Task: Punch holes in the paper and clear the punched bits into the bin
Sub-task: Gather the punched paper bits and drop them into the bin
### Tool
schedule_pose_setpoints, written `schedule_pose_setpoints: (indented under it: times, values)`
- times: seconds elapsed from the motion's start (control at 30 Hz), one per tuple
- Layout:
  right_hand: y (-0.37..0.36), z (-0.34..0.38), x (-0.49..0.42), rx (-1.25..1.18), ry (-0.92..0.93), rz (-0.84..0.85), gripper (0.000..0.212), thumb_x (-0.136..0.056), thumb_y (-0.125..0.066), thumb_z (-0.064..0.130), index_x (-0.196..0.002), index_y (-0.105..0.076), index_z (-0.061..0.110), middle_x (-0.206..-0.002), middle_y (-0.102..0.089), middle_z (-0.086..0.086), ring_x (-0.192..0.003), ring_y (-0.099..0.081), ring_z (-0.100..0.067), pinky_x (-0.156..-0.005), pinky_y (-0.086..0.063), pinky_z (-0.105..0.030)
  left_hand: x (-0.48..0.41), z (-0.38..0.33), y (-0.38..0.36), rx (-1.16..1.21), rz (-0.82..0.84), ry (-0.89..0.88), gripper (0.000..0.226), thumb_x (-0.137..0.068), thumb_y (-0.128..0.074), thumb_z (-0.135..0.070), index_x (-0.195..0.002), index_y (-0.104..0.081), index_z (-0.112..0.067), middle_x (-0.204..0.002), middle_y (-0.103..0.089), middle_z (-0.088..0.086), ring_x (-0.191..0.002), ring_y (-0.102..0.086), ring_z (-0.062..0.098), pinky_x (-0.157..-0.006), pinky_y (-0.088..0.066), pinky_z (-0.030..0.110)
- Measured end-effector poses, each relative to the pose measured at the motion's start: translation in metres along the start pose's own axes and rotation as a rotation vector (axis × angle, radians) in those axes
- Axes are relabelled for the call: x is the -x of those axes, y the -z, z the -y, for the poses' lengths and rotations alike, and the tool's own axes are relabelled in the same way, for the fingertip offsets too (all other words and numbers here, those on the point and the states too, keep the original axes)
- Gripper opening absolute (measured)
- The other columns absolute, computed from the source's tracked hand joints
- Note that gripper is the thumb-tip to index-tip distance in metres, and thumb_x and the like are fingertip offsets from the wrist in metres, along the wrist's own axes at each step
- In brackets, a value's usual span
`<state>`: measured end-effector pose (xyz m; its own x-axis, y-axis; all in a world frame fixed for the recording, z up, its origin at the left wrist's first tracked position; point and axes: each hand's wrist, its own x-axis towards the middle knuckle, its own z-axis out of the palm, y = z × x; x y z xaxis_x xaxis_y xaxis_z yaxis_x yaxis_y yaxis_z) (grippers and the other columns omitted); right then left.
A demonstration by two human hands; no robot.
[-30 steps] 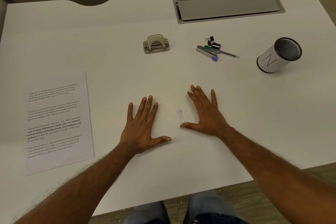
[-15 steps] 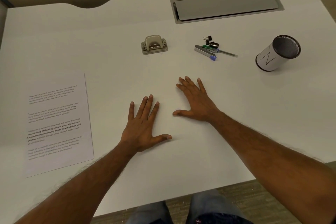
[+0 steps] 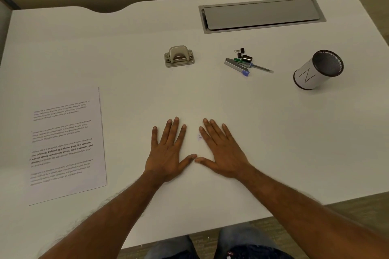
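White bits (image 3: 199, 136) lie between flat, empty hands, left (image 3: 168, 153) and right (image 3: 221, 151); bin (image 3: 317, 69) stands upper right, nearer the right.

Between the flat-spread left hand (image 3: 168, 153) and right hand (image 3: 221, 151) only a narrow wedge of white desk (image 3: 252, 132) lies bare, thumbs almost touching. Ahead, open surface runs to the hole punch (image 3: 179, 56). The stapler-and-clips clutter (image 3: 244, 62) and mesh cup (image 3: 319, 69) (upright) crowd the right; the printed sheet (image 3: 65, 145) covers the left.

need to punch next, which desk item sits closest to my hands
The printed paper, flat on the desk just beyond the left hand; the hole punch lies farther back.
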<state>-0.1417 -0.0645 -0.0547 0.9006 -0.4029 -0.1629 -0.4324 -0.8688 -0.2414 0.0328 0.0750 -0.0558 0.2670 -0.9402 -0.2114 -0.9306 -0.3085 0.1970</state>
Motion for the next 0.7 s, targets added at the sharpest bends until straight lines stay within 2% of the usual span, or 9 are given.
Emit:
schedule_pose_setpoints:
  times: [0.2,0.47,0.7]
  values:
    - [0.009,-0.023,0.013,-0.049,-0.121,-0.021,0.107,-0.081,-0.032,0.083,-0.155,-0.003,0.01,-0.164,0.005,-0.006,-0.151,0.007,-0.017,-0.122,0.0,-0.05,-0.005,0.003,0.002,0.014,-0.022,0.012,0.095,-0.087,-0.02,-0.081,-0.157,0.0,-0.021,-0.165,0.013,0.007,-0.152,0.013,0.023,-0.12,0.002,0.06]
    - [0.007,-0.027,0.014,-0.088,-0.124,-0.025,0.111,-0.078,-0.038,0.084,-0.155,-0.005,0.01,-0.164,0.004,-0.005,-0.151,0.008,-0.016,-0.123,-0.001,-0.049,-0.04,-0.002,0.011,-0.028,-0.021,0.067,0.102,-0.082,-0.015,-0.086,-0.157,-0.001,-0.019,-0.164,0.018,0.007,-0.15,0.019,0.022,-0.12,0.003,0.059]
    - [0.005,-0.018,0.007,-0.085,-0.129,-0.017,0.114,-0.076,-0.036,0.086,-0.154,-0.006,0.009,-0.164,0.005,-0.007,-0.151,0.011,-0.017,-0.123,0.001,-0.047,-0.048,0.017,0.033,0.186,-0.159,0.208,0.093,-0.088,-0.024,-0.08,-0.156,-0.011,-0.019,-0.166,0.006,0.003,-0.152,0.011,0.018,-0.121,0.003,0.053]
